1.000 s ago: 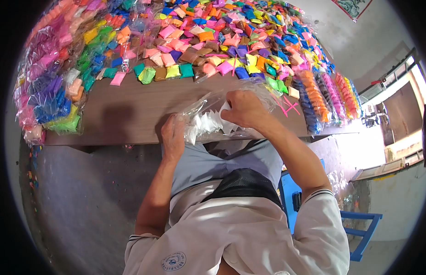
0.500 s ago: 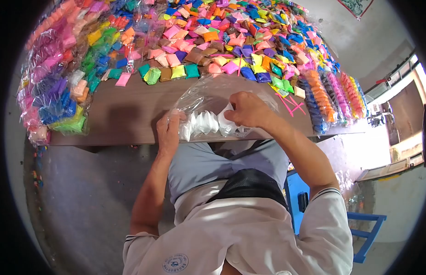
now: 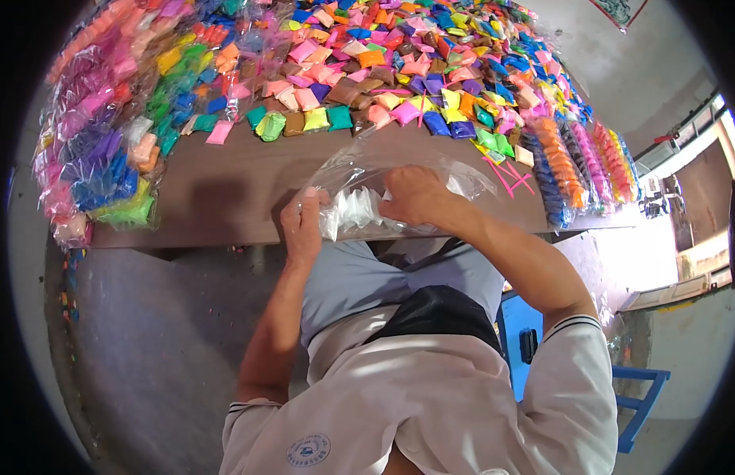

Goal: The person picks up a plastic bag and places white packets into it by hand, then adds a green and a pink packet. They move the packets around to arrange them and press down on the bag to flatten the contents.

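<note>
A clear plastic bag [image 3: 359, 162] lies at the front edge of the table with a row of white packets [image 3: 356, 210] standing side by side in it. My left hand [image 3: 303, 223] is closed on the bag's left end, thumb up beside the first packets. At the right end of the row, my right hand [image 3: 415, 195] is inside or over the bag's mouth, fingers curled around a white packet and pressed against the others. The fingertips and most of that packet are hidden behind the hand.
A broad heap of colourful packets [image 3: 367, 59] covers the back of the brown table [image 3: 217, 170]. Filled bags [image 3: 106, 158] are piled at left; more filled bags [image 3: 561, 162] stand at right. Pink strips [image 3: 510, 176] lie near them. A blue stool [image 3: 522, 317] is beside my right side.
My right hand has lowered and pushed leftward against the row, covering the white packet it held. The white row looks more tightly pressed. My left hand stays at the bag's left end.
</note>
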{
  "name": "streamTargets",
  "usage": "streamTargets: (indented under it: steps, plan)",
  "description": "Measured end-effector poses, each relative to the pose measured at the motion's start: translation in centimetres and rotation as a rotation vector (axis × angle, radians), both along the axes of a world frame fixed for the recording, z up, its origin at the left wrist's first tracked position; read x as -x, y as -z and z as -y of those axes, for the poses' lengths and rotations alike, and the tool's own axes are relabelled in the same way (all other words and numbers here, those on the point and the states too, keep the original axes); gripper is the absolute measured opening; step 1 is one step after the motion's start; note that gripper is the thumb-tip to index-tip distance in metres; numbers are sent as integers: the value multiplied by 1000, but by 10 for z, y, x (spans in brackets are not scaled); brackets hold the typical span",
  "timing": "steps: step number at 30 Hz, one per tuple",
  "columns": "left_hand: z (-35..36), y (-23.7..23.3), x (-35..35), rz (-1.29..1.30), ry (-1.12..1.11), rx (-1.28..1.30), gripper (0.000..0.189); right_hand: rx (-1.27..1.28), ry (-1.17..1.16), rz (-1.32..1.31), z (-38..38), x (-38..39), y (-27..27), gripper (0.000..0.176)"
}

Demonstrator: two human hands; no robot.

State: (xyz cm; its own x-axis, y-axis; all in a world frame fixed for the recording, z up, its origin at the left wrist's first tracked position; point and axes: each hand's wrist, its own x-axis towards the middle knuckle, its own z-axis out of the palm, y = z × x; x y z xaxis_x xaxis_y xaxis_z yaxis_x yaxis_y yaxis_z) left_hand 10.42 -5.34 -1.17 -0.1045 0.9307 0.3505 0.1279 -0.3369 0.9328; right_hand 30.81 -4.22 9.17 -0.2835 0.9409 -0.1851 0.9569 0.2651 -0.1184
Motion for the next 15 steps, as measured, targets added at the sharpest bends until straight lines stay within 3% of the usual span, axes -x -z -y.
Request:
streamTargets:
  steps: [5,8,11,15]
  plan:
    - [-5,9,2,9,35,-55,37,137,30,-95,-8,-9,-30,32]
    - [-2,6,2,2,43,-72,39,135,4,-209,-12,-19,-13,29]
    - [-2,8,1,52,34,-65,29,68,-110,-89,-11,-12,-2,27]
    - [-3,8,2,68,30,-25,26,-62,-79,-48,1,-1,9,24]
